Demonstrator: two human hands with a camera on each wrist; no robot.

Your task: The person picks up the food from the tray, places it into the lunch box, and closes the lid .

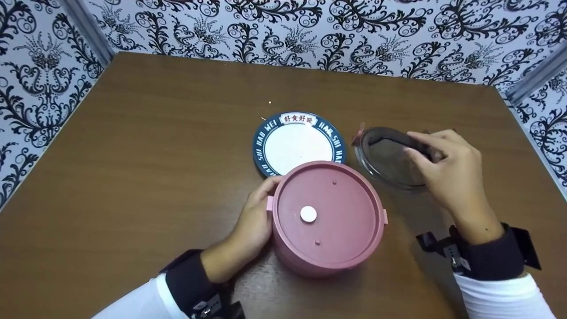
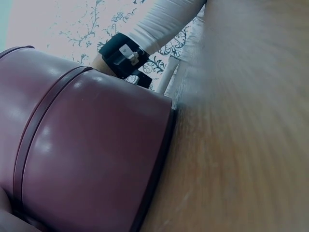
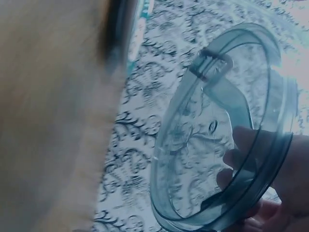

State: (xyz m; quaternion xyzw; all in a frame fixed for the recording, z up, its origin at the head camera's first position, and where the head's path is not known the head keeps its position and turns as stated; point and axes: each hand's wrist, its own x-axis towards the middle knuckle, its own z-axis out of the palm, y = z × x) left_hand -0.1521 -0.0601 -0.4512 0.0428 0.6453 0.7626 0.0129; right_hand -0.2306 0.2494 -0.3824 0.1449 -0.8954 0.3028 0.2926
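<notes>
A round pink lunch container [image 1: 341, 212], with a flat lid, a white button and side clips, stands at the front middle of the table. My left hand [image 1: 250, 217] grips its left side, the fingers partly hidden behind it. In the left wrist view the container [image 2: 101, 150] shows a band round its wall. To the right, my right hand [image 1: 456, 173] holds a clear round lid [image 1: 385, 159] by its dark arched handle [image 1: 401, 137]. The right wrist view shows this lid [image 3: 166, 140] tilted, raised off the table, with fingers seen through it.
Behind the container lies a round plate [image 1: 292, 146] with a lettered blue rim, its front edge hidden by the container. Small white specks lie on the brown table [image 1: 155, 155] beyond the plate. Black-and-white patterned walls [image 1: 292, 40] border the table's back and sides.
</notes>
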